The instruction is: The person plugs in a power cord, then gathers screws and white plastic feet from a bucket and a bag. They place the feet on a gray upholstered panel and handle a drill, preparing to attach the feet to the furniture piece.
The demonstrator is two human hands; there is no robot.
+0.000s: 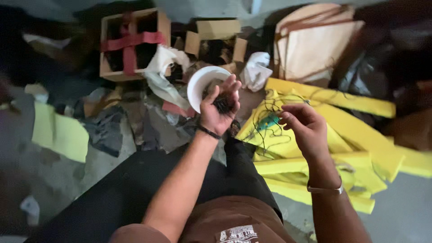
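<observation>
Smooth white plastic-looking bowl (203, 83) beside the left hand (219, 110), dark fibrous tuft (222, 104) in its palm, matt yellow foam-like sheets (355, 135) under the right hand (306, 128), rough brown cardboard boxes (130, 42) beyond, crumpled white cloth (164, 72)

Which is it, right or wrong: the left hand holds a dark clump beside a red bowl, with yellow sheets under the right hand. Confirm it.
Wrong on one count: the bowl is white, not red, as the head view shows. The left hand does hold a dark clump, and yellow sheets lie under the right hand.
</observation>
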